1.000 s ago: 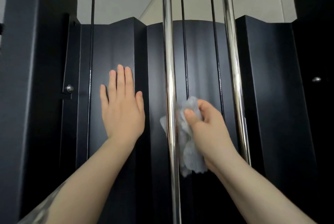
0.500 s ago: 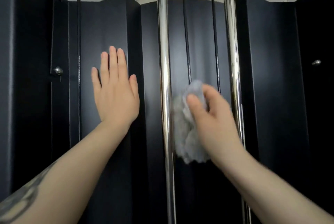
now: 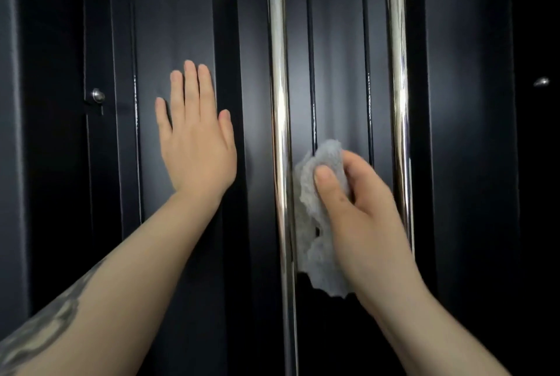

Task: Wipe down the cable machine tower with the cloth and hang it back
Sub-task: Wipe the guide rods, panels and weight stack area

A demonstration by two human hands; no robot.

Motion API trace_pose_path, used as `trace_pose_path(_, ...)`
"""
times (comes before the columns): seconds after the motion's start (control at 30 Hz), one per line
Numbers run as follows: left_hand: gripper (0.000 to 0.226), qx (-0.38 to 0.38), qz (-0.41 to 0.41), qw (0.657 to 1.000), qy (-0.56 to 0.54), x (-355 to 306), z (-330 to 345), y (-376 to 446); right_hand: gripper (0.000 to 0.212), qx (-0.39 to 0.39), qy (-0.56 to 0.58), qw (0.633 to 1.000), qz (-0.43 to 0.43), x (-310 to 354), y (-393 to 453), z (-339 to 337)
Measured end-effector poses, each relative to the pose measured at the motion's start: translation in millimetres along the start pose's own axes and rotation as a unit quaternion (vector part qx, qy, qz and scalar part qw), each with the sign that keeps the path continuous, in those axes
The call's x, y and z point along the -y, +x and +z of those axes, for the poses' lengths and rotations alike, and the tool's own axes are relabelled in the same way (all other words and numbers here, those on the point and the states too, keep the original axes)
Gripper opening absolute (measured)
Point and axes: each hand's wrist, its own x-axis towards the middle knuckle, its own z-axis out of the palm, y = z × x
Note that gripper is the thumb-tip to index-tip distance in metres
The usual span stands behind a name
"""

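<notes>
The black cable machine tower (image 3: 333, 57) fills the view, its folded metal panels standing behind two upright chrome rods. My right hand (image 3: 360, 209) reaches between the rods and is shut on a crumpled grey cloth (image 3: 315, 224), pressing it to the middle panel beside the left chrome rod (image 3: 278, 133). My left hand (image 3: 194, 136) lies flat and open against the left panel, fingers pointing up.
The right chrome rod (image 3: 397, 87) runs just right of my right hand. Thin black cables (image 3: 310, 72) hang between and beside the rods. A round bolt head (image 3: 98, 95) sits on the left frame, another (image 3: 541, 82) on the right. A pale wall shows above the panels.
The view has tilted downward, so the tower's top edge sits higher in frame. My right hand with the cloth has slid down the middle panel. My left hand stays flat on the left panel.
</notes>
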Motion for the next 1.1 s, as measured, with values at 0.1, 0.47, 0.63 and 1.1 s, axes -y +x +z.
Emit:
trace_pose_path(0.1,0.058,0.002,0.004,1.0,-0.001,0,0,-1,0.013,0.005,0.003,1.0,0.01,-3,8,2)
trace_pose_path(0.47,0.057,0.015,-0.007,1.0,-0.013,-1,-5,0,0.017,-0.09,0.039,0.993,0.066,-39,-43,2)
trace_pose_path(0.63,0.058,0.039,-0.026,0.999,-0.027,-1,-13,-66,0.013,-0.071,0.027,0.996,0.045,-29,-27,5)
trace_pose_path(1.1,0.058,0.078,-0.059,0.994,-0.039,7,-15,-153,0.014,-0.071,-0.012,0.997,0.022,-45,-47,4)
